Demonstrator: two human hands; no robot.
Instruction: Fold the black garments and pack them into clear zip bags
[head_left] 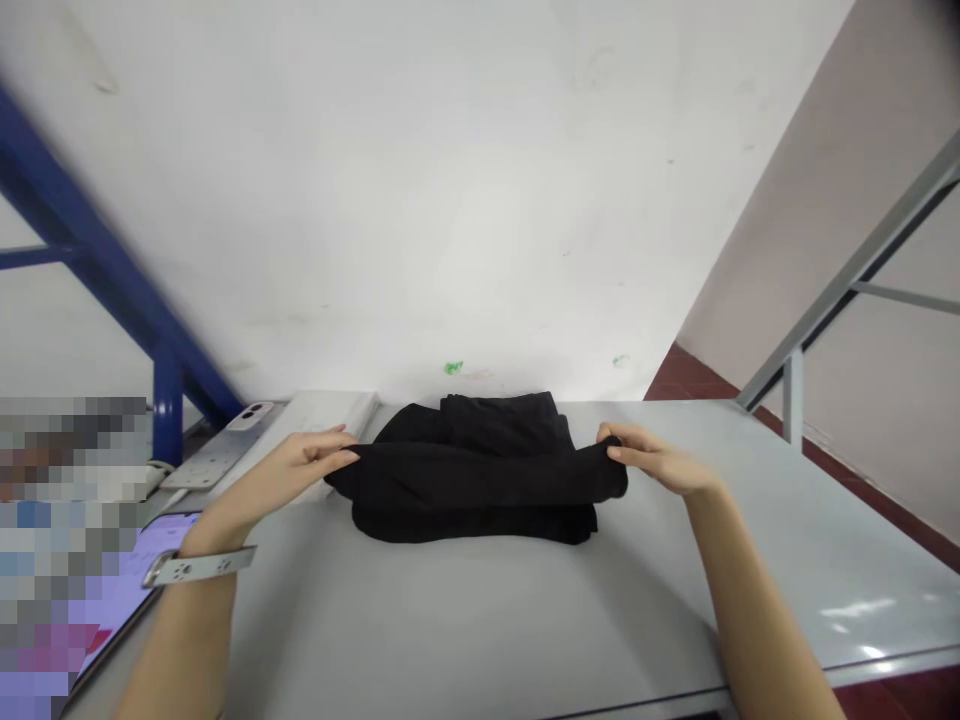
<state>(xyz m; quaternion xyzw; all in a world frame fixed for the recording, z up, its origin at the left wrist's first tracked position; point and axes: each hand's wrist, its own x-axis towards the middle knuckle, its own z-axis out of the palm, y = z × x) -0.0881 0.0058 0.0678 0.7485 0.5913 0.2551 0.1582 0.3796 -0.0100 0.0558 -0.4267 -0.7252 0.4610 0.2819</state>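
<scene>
A piece of black cloth (480,480), probably a garment though its kind does not show, lies partly folded on the grey tabletop (450,620). My left hand (315,460) pinches its left end between thumb and fingers. At the opposite end, my right hand (652,458) grips a rolled or bunched corner the same way. Between the hands the held edge is stretched fairly straight, above another layer of the cloth. Behind it sits a further folded black bundle (506,420); whether that is the same piece I cannot tell.
On the left lie a phone (217,455), a white flat box (330,410) and a tablet-like lit screen (127,590), partly blurred out. A blue metal frame (112,240) rises at left, a grey one (847,270) at right. A white wall (450,200) stands behind.
</scene>
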